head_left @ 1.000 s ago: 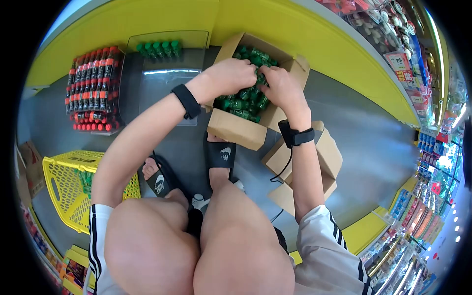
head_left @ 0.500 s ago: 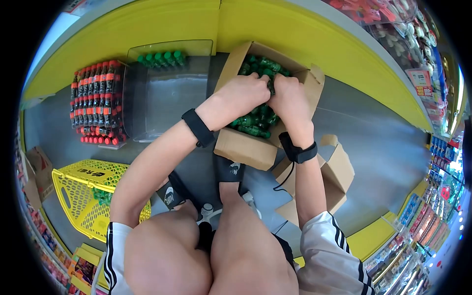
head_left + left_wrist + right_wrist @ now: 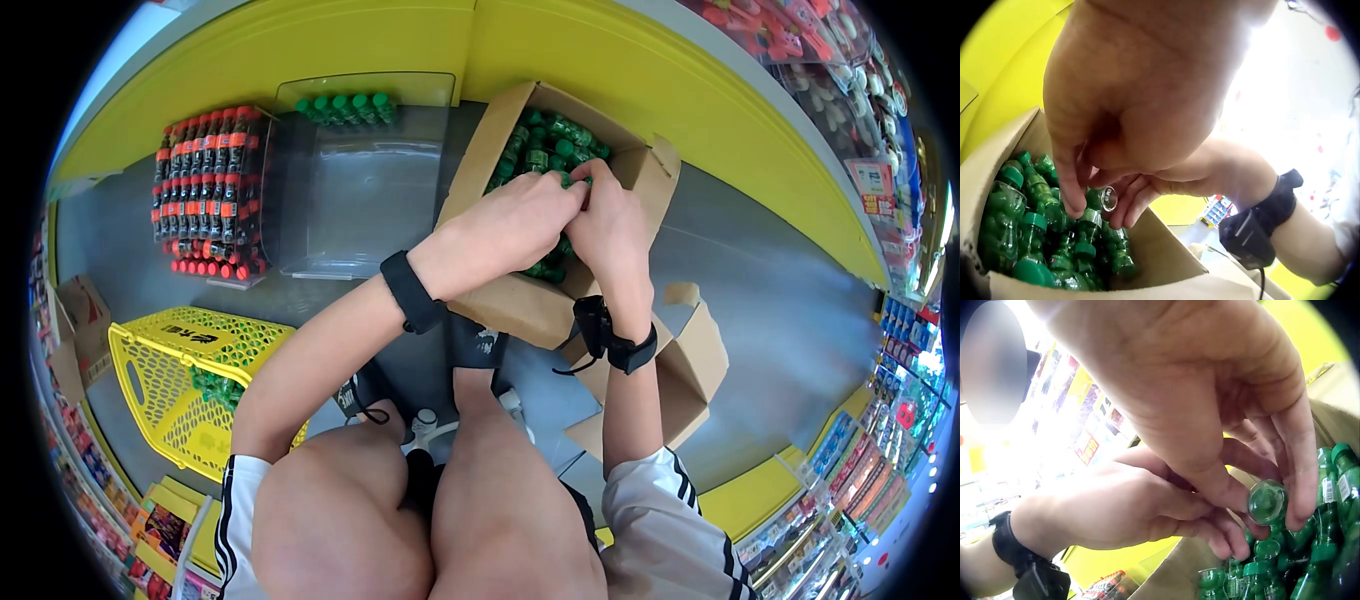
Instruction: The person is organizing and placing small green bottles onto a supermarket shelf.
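Observation:
Both hands meet over an open cardboard carton packed with small green plastic bottles. In the right wrist view, the right hand pinches one green bottle between thumb and fingers, its clear round base towards the camera. The left hand is close against the right, its curled fingers also gripping at the bottle. A clear base shows between the fingers of both hands in the left wrist view. The rest of the held bottle is hidden by fingers. Other bottles lie below the fingertips.
Left of the carton is a clear plastic bin with a row of green-capped bottles. Stacked red-capped cola bottles stand beside it. A yellow basket holds more green bottles. Another open carton lies near the right forearm.
The hands have shifted rightward over the carton and drawn closer together, the left now overlapping more of its near side. More bottles show on the far side. The head view has shifted slightly.

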Action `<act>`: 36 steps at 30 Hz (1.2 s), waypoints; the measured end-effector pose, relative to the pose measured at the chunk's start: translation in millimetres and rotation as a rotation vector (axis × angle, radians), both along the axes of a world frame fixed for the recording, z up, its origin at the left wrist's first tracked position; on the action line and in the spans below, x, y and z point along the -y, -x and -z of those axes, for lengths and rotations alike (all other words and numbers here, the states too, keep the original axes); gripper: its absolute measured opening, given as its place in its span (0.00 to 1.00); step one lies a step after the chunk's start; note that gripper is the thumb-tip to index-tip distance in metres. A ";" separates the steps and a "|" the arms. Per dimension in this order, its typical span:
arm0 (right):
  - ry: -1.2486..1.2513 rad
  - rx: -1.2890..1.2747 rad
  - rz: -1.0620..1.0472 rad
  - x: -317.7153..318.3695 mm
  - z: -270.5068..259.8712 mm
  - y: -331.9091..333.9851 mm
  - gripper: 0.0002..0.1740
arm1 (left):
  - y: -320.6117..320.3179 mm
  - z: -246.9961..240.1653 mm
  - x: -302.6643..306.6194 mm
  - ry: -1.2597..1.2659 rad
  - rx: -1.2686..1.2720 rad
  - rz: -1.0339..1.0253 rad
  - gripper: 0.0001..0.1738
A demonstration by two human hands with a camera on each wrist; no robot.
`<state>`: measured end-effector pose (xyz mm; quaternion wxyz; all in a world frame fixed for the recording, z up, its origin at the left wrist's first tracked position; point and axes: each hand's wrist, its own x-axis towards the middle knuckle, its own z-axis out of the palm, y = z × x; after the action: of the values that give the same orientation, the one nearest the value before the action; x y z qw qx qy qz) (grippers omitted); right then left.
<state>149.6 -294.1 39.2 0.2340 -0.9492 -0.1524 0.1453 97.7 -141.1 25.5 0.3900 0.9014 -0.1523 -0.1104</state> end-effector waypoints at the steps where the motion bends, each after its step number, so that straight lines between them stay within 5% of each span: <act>1: -0.018 -0.021 -0.003 -0.1 0.4 1.7 0.18 | 1.1 -0.7 -0.5 0.045 -0.035 -0.025 0.27; 8: -0.202 -0.064 -0.140 12.7 16.0 5.0 0.24 | 10.9 5.0 3.3 -0.010 -0.044 -0.132 0.22; 14: -0.366 -0.396 -0.080 11.6 14.1 -2.7 0.28 | 18.2 6.1 0.4 -0.022 0.109 -0.225 0.25; 20: 0.079 -0.122 -0.127 11.2 10.4 -6.4 0.28 | 23.1 -9.4 -5.9 -0.173 0.142 -0.193 0.33; 36: 0.026 -0.156 -0.145 -27.0 -29.8 0.6 0.17 | 49.5 -24.3 -70.5 -0.194 0.231 -0.295 0.25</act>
<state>149.1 -267.1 68.9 0.2216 -0.9245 -0.2001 0.2371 48.2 -70.6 49.8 0.2932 0.9539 -0.0509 0.0377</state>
